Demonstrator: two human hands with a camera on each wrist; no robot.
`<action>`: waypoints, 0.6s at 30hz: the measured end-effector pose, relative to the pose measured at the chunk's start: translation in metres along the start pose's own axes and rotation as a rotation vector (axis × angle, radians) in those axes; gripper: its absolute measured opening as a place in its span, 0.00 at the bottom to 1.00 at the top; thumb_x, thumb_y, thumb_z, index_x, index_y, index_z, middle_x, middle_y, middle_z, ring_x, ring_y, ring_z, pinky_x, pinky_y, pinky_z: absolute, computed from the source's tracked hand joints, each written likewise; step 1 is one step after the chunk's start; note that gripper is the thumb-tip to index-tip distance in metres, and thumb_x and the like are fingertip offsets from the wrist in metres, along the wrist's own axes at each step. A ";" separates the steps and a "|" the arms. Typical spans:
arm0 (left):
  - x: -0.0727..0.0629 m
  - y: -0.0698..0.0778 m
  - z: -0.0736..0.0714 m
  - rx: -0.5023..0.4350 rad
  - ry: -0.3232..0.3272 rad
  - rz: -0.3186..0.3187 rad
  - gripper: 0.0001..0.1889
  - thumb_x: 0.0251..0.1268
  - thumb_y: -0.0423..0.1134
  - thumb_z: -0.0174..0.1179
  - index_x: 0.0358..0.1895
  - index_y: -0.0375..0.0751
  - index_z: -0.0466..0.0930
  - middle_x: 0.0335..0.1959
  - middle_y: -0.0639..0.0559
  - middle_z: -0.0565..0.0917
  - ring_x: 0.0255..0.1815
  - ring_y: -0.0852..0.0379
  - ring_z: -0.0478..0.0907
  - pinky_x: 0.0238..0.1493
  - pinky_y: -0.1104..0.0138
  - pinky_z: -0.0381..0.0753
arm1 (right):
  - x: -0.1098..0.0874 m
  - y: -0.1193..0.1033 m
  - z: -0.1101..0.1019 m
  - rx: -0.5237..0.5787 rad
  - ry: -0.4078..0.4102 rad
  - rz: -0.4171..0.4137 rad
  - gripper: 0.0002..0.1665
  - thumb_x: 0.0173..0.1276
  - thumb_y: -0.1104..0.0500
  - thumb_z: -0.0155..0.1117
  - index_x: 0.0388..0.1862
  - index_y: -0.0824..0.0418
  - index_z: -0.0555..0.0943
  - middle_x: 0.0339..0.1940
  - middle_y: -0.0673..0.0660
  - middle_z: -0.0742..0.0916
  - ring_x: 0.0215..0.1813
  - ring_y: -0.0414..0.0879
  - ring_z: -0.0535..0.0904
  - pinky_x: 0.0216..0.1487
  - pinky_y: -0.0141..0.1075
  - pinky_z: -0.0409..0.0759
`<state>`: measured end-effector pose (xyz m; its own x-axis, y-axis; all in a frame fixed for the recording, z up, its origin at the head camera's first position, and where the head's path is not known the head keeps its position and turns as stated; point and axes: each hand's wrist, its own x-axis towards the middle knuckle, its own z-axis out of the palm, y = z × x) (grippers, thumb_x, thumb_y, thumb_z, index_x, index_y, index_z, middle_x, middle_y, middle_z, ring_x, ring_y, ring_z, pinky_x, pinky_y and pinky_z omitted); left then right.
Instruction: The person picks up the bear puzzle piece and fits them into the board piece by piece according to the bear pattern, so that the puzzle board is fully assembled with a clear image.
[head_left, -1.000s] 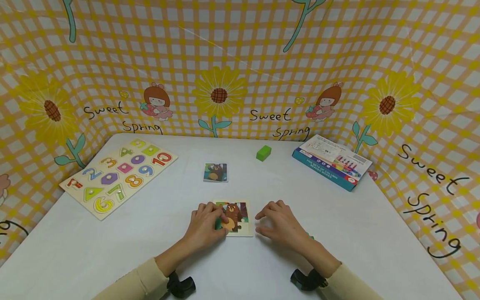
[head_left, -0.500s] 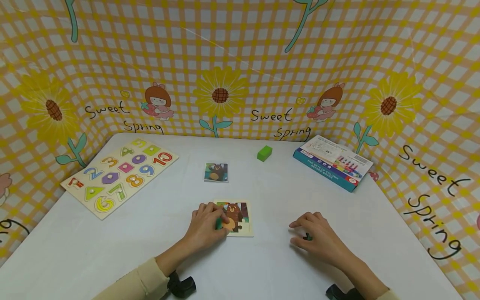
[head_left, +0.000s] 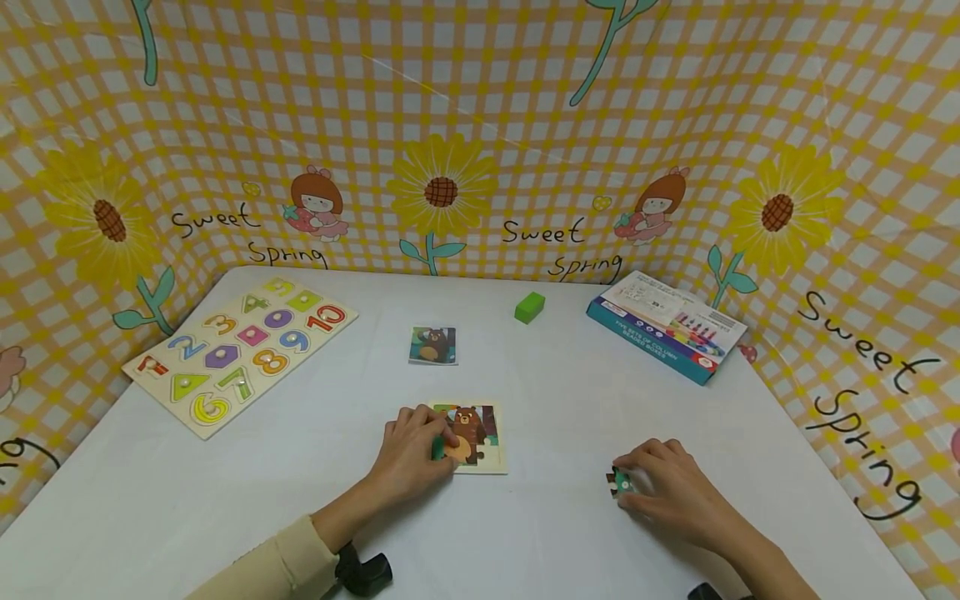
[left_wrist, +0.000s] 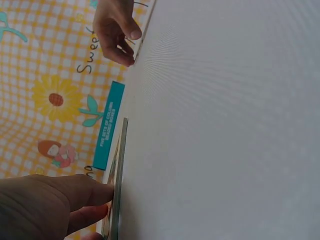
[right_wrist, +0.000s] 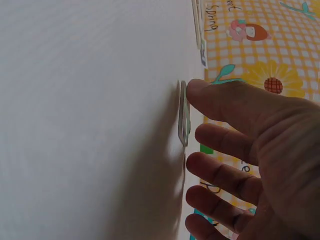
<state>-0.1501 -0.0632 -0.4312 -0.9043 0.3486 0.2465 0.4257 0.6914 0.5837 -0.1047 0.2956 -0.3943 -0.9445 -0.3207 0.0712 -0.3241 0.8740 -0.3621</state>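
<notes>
My left hand (head_left: 415, 446) rests on the left side of a small bear jigsaw puzzle (head_left: 491, 458), its fingertips pressing on the board and covering part of the picture. A pale gap shows at the puzzle's lower right corner. Seen edge-on in the left wrist view, the puzzle board (left_wrist: 117, 200) lies flat beneath the fingers. Off to the right, my right hand (head_left: 671, 492) reaches down around a green and brown puzzle piece (head_left: 619, 482). In the right wrist view, the thumb is at the puzzle piece (right_wrist: 184, 117), and the other fingers are spread apart; no firm pinch shows.
A small bear picture card or stack (head_left: 432, 345) lies behind the puzzle. Farther back is a green block (head_left: 529, 307). A number and shape board (head_left: 240, 358) lies at the left, a teal-sided box (head_left: 663, 325) at the back right. Patterned cloth (head_left: 480, 108) rises behind the table.
My right hand has moved right, away from beside the puzzle, to the loose puzzle piece, which now shows between its thumb and fingers. The left hand stays on the puzzle.
</notes>
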 end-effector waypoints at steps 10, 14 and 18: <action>0.000 0.000 0.000 -0.002 0.005 0.001 0.07 0.48 0.35 0.67 0.31 0.50 0.80 0.45 0.53 0.73 0.46 0.51 0.63 0.46 0.52 0.62 | -0.006 0.012 0.000 -0.039 0.046 -0.060 0.18 0.51 0.56 0.77 0.42 0.50 0.85 0.42 0.43 0.79 0.45 0.44 0.68 0.45 0.43 0.71; 0.000 0.000 0.000 -0.002 0.004 0.002 0.07 0.48 0.36 0.67 0.30 0.51 0.80 0.45 0.53 0.74 0.47 0.51 0.64 0.46 0.51 0.62 | -0.006 0.014 0.001 -0.037 0.055 -0.076 0.16 0.51 0.56 0.77 0.40 0.50 0.85 0.42 0.42 0.79 0.44 0.43 0.68 0.44 0.41 0.71; 0.000 0.000 0.000 -0.003 0.000 0.006 0.07 0.49 0.36 0.67 0.30 0.50 0.80 0.46 0.53 0.74 0.47 0.51 0.64 0.46 0.51 0.62 | -0.005 0.016 0.001 -0.030 0.054 -0.079 0.15 0.51 0.56 0.77 0.39 0.49 0.85 0.42 0.42 0.79 0.44 0.42 0.67 0.43 0.39 0.71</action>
<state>-0.1501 -0.0636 -0.4310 -0.9018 0.3527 0.2499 0.4309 0.6878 0.5842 -0.1050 0.3108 -0.4018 -0.9170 -0.3698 0.1492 -0.3987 0.8573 -0.3256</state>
